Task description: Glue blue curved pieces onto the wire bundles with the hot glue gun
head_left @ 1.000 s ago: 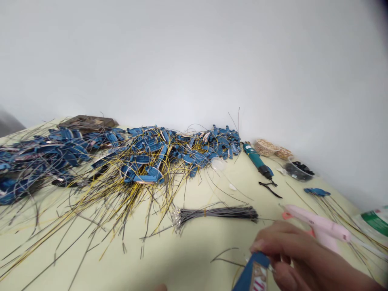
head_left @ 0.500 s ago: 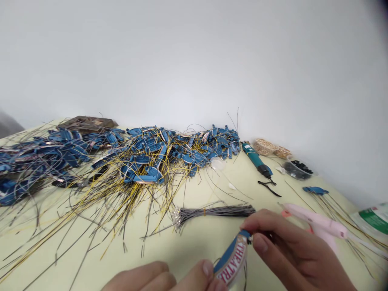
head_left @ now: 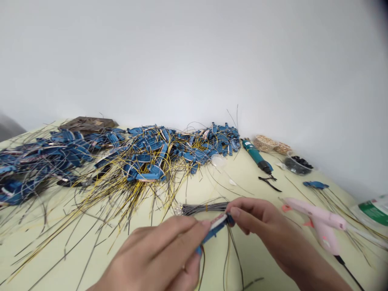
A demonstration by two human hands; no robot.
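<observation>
The left hand (head_left: 157, 254) is pinching one end of a blue piece (head_left: 214, 233) between thumb and fingers, and the right hand (head_left: 257, 220) is closing thumb and forefinger on the other, so the piece is lying between the two hands, above the table (head_left: 257, 260). Thin wires (head_left: 238, 254) are hanging beside the right hand, apparently from this piece, so its wiring is looking at least partly done; whether it is finished is not showing. Beyond the left hand, a heap of blue pieces (head_left: 148, 153) is trailing wires, probably counting as wired. Just beyond both hands, a banded bundle of grey wires (head_left: 198, 208) is lying unused, suggesting more is remaining. Right of the right hand, a pink glue gun (head_left: 318, 214) is resting unheld
</observation>
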